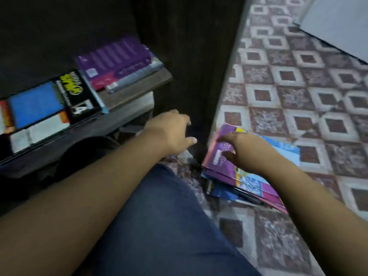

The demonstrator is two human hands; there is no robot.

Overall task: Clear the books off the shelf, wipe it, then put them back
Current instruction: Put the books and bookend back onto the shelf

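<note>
A pile of thin books [247, 184] lies on the patterned floor at the right, a purple one on top. My right hand [245, 150] rests on that purple cover with its fingers spread and fairly straight. My left hand [171, 130] hovers open in front of the dark shelf unit, holding nothing. On a shelf board [137, 92] at the upper left lie a purple book [117, 60], a black book with yellow lettering [76, 94] and a blue book [35, 104].
The dark side panel of the shelf unit [195, 66] stands between the shelf and the tiled floor [298, 86]. My knee in blue jeans [165, 226] fills the lower middle. A pale slab [338, 22] lies at the top right.
</note>
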